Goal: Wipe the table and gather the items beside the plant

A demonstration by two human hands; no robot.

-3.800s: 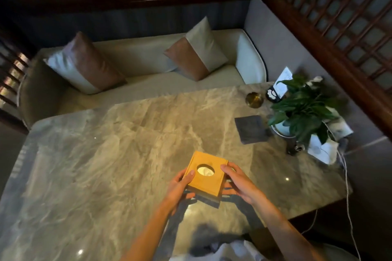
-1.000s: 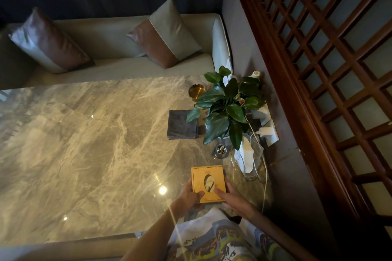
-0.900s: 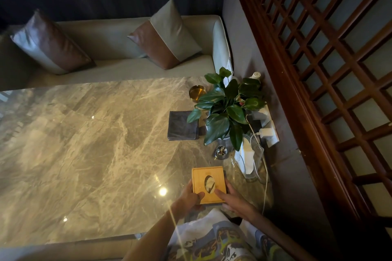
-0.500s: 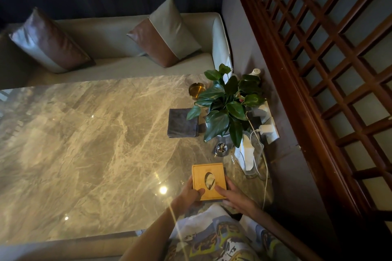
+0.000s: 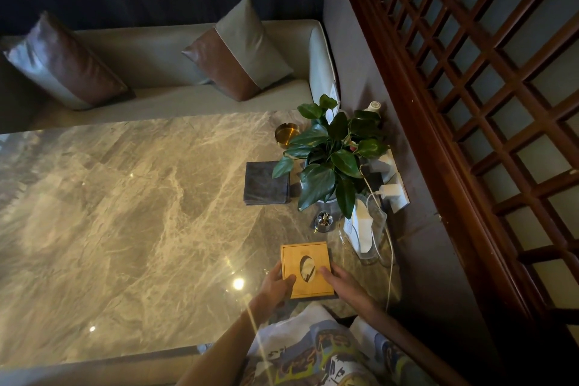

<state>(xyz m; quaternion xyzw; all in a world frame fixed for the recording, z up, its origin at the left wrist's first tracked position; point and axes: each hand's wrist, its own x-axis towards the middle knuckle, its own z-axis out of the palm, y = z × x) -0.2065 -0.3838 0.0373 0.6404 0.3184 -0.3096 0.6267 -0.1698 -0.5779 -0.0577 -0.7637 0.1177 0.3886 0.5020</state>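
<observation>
Tissue box point(image 5: 305, 269) between both hands' fingers point(image 5: 289, 279).

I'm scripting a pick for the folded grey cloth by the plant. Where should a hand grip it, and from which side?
Pinch the folded grey cloth at its left edge, coming from the open table side. It lies flat and square, and plant leaves overhang its right edge, so that side is likely crowded.
</observation>
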